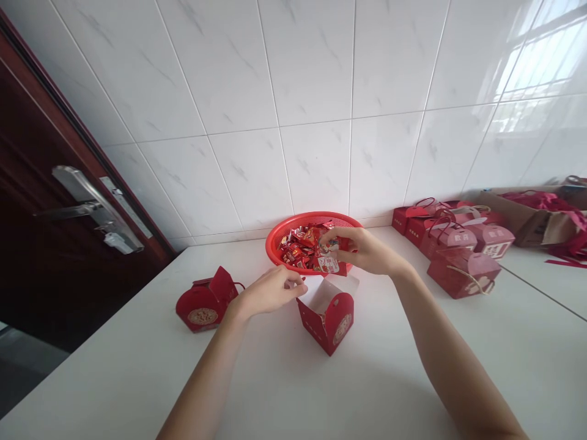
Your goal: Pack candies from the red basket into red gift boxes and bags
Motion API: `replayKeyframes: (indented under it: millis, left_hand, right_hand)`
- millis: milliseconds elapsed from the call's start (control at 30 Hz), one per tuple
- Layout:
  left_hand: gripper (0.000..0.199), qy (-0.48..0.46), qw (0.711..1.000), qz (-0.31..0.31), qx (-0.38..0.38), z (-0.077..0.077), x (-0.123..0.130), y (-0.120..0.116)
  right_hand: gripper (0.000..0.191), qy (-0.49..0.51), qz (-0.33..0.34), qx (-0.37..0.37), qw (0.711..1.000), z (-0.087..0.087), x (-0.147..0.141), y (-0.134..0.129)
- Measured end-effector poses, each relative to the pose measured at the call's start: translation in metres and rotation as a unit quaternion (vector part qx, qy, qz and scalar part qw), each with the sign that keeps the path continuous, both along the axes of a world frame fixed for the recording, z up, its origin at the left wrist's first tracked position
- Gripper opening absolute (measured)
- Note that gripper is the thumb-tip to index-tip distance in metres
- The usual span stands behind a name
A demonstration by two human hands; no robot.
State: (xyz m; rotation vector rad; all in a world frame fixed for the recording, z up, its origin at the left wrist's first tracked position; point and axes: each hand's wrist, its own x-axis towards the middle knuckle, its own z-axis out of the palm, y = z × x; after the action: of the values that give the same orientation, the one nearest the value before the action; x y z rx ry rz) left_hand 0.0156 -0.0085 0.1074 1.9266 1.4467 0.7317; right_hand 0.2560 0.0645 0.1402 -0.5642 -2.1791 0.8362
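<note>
In front of me an open red gift box (324, 324) stands on the white table (275, 385), its white inner flaps raised. My left hand (270, 290) is closed at the box's left rim, thumb and finger pinching a flap. Behind the box sits a red plastic basket (273, 247) with many small wrapped candies (297, 249) in it. My right hand (364, 249) is closed on red and white candy packets (329, 264) at the basket's right front, just above the box's back flap. How many packets it holds is hard to tell.
Another red gift box (204, 305), lid partly raised, stands at the left. Several closed red and pink gift boxes (463, 272) are grouped at the right. Beyond them is a cardboard box (527, 220) with dark red cloth-like material. A tiled wall (316, 165) borders the table; a door (41, 214) is at left.
</note>
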Motion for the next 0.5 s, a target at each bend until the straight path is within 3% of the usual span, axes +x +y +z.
replayKeyframes:
  millis: [167, 333, 433, 500]
  left_hand:
    - [0.026, 0.02, 0.998, -0.007, -0.058, 0.006, 0.002, -0.003]
    - [0.049, 0.063, 0.983, -0.029, -0.169, 0.019, 0.01, -0.006]
    - [0.053, 0.077, 0.98, -0.048, -0.175, 0.023, 0.014, -0.009]
    - [0.052, 0.093, 0.981, -0.049, -0.161, 0.024, 0.015, -0.01]
  right_hand:
    - [0.048, 0.015, 0.026, -0.028, 0.999, -0.001, -0.001, -0.003]
    - [0.031, -0.112, 0.079, -0.005, 0.991, -0.001, -0.002, -0.004]
    - [0.026, -0.166, 0.112, 0.004, 0.98, -0.003, -0.005, -0.005]
    - [0.026, -0.168, 0.097, 0.009, 0.981, -0.006, -0.009, -0.006]
